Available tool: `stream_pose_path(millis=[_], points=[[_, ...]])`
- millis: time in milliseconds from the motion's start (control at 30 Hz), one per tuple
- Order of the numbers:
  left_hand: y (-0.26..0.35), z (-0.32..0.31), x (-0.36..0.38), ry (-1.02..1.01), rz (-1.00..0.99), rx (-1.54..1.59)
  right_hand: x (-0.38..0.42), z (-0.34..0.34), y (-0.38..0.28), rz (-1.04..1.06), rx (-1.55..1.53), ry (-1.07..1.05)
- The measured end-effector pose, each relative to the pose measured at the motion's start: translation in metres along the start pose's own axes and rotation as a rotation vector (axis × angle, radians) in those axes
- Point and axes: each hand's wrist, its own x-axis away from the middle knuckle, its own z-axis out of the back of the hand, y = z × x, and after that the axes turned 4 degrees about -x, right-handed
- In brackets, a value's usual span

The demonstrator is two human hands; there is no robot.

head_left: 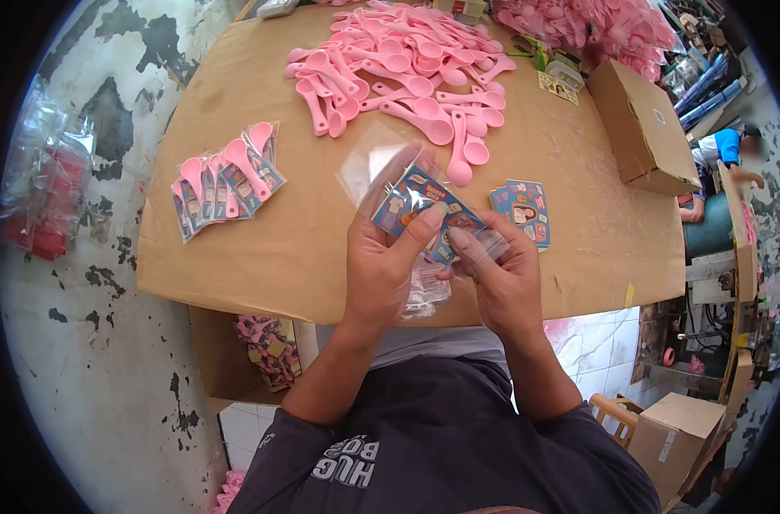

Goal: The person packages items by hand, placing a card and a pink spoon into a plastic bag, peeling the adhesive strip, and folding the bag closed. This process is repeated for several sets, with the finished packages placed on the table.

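Between both hands is a blue printed card with a clear plastic bag around or against it. My left hand pinches the card's left part, thumb on top. My right hand pinches its lower right part and the clear plastic. Just beyond the hands lies a large heap of pink spoons. A stack of blue cards rests beside my right hand. Clear bags lie below the hands near the table's edge. To the left are several filled packets, each with a pink spoon and card.
The brown table spans the view. A cardboard box stands at its right, near bagged pink spoons at the back. Another person is at the far right. A second box stands lower right.
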Motion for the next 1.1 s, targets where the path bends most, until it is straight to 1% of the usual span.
stream_pose_path(millis=[33, 67, 133, 200, 267, 333, 400, 433, 467, 533, 600, 667, 700, 767, 800, 867, 900, 933, 967, 1000, 1067, 1100], points=[[0.001, 0.0, -0.001, -0.005, -0.048, 0.076, 0.0, -0.001, 0.002, -0.03, -0.057, 0.005], [0.004, 0.001, -0.001, 0.002, -0.053, 0.074, 0.0, -0.003, 0.004, -0.063, -0.116, 0.01], [0.01, 0.004, -0.002, -0.067, -0.088, 0.196, 0.003, -0.008, 0.006, -0.093, -0.103, 0.001], [0.011, 0.004, -0.003, -0.045, -0.117, 0.182, 0.005, -0.012, 0.009, -0.12, -0.086, -0.008], [0.013, 0.005, -0.001, -0.083, -0.091, 0.339, 0.004, -0.019, 0.012, -0.085, -0.036, -0.04], [0.013, 0.006, 0.0, -0.099, -0.086, 0.363, 0.003, -0.026, 0.008, -0.074, -0.024, -0.026], [0.007, 0.012, -0.002, -0.193, -0.108, 0.423, 0.0, -0.027, 0.008, -0.059, -0.01, -0.004], [0.011, 0.006, 0.0, -0.149, -0.094, 0.411, -0.002, -0.024, 0.013, -0.013, 0.033, -0.02], [0.011, 0.005, 0.002, -0.148, -0.097, 0.416, -0.003, -0.022, 0.015, 0.032, 0.078, -0.038], [0.011, 0.004, 0.005, -0.093, -0.002, 0.369, -0.003, -0.026, 0.017, 0.071, 0.08, -0.023], [0.011, 0.007, 0.005, -0.077, -0.009, 0.361, -0.004, -0.032, 0.017, 0.113, 0.085, -0.011], [0.009, 0.015, 0.003, -0.063, -0.049, 0.272, 0.0, -0.039, 0.015, 0.381, 0.308, 0.126], [0.009, 0.017, 0.001, -0.065, -0.052, 0.28, 0.002, -0.037, 0.011, 0.384, 0.316, 0.125], [0.01, 0.023, -0.001, 0.084, -0.014, 0.363, 0.007, -0.026, 0.001, 0.705, 0.907, -0.04], [0.011, 0.03, -0.003, 0.081, -0.015, 0.368, 0.006, -0.022, -0.005, 0.708, 0.912, -0.04], [0.016, 0.049, -0.006, 0.151, -0.047, 0.47, -0.001, -0.016, -0.019, 0.864, 1.034, -0.365], [0.021, 0.058, -0.008, 0.141, -0.045, 0.474, -0.005, -0.01, -0.025, 0.847, 1.055, -0.344], [0.028, 0.068, -0.008, 0.195, -0.122, 0.466, -0.013, -0.004, -0.034, 0.851, 1.061, -0.338], [0.033, 0.075, -0.008, 0.25, -0.199, 0.457, -0.026, 0.003, -0.044, 0.774, 1.13, -0.295], [0.036, 0.079, -0.007, 0.244, -0.198, 0.458, -0.041, 0.009, -0.054, 0.695, 1.195, -0.251], [0.043, 0.083, -0.004, 0.277, -0.221, 0.444, -0.08, 0.018, -0.069, 0.631, 1.273, -0.254], [0.042, 0.085, -0.002, 0.271, -0.212, 0.428, -0.098, 0.023, -0.07, 0.638, 1.271, -0.247]])
